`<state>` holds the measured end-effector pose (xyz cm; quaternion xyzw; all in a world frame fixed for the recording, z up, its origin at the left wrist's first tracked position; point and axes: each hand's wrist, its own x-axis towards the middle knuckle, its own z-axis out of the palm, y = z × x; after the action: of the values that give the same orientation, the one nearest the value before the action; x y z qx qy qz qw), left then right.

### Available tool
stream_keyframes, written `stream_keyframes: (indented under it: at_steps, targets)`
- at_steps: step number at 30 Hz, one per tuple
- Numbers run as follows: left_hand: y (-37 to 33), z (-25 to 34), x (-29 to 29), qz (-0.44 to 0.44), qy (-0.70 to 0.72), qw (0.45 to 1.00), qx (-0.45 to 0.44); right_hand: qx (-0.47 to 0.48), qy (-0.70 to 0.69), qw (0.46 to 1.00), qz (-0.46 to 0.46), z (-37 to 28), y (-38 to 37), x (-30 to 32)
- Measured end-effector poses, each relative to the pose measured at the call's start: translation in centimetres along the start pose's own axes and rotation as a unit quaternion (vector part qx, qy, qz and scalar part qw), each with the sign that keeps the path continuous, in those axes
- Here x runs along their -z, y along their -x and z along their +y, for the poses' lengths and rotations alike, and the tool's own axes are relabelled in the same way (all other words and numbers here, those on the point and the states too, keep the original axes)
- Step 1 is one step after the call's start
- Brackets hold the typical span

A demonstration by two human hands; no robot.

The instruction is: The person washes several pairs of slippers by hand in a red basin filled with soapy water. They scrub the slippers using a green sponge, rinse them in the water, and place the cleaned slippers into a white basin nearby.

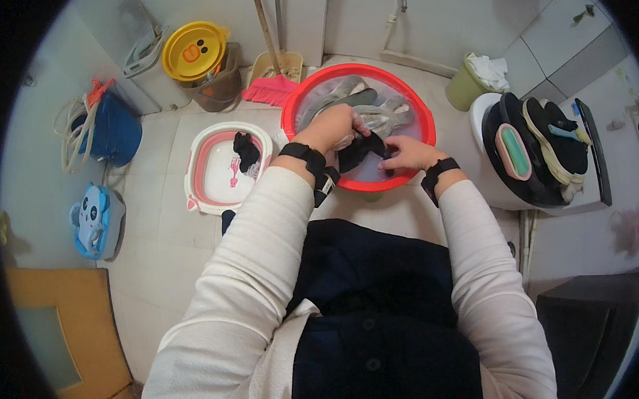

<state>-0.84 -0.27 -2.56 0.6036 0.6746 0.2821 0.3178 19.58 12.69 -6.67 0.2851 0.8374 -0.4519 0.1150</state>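
A red-rimmed tub (356,68) of cloudy water stands before me with grey and pale wet garments (387,113) in it. Over its near side I hold what looks like a black sock (359,152), bunched up. My left hand (334,130) grips its upper left part, the fingers curled round the cloth. On the other end my right hand (412,153) closes in a pinch, thumb and fingers together near the rim. Left of the tub, a pink and white basin (194,171) holds a small black cloth piece (246,151) and a greyish one beside it.
Behind the basin are a pink broom (270,91), a dustpan and a bucket (218,89) with a yellow lid (195,51). A blue bin (117,130) stands far left. On the right, a toilet (485,115) carries shoe insoles and a brush; a green waste bin (465,87) is behind it.
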Motion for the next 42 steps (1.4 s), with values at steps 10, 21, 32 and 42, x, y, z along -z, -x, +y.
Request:
stream_keyframes:
  at_steps: [10, 21, 32, 42]
  targets:
    - [-1.1, -1.5, -4.0, -0.125, -0.071, 0.989, -0.039, 0.157, 0.212, 0.944, 0.199, 3.0, 2.5, 1.5]
    - [-1.7, -2.9, -7.0, -0.246, -0.193, 0.942, 0.117, -0.025, 0.322, 0.946, 0.014, 1.3, 0.3, -1.2]
    - [-3.2, -0.6, -3.9, -0.211, 0.027, 0.949, 0.233, -0.057, 0.317, 0.947, 0.019, 1.8, -2.1, -2.6]
    - [-3.6, -1.6, -4.0, -0.133, 0.376, 0.851, 0.342, -0.018, 0.243, 0.969, 0.039, 2.5, -2.5, -1.9]
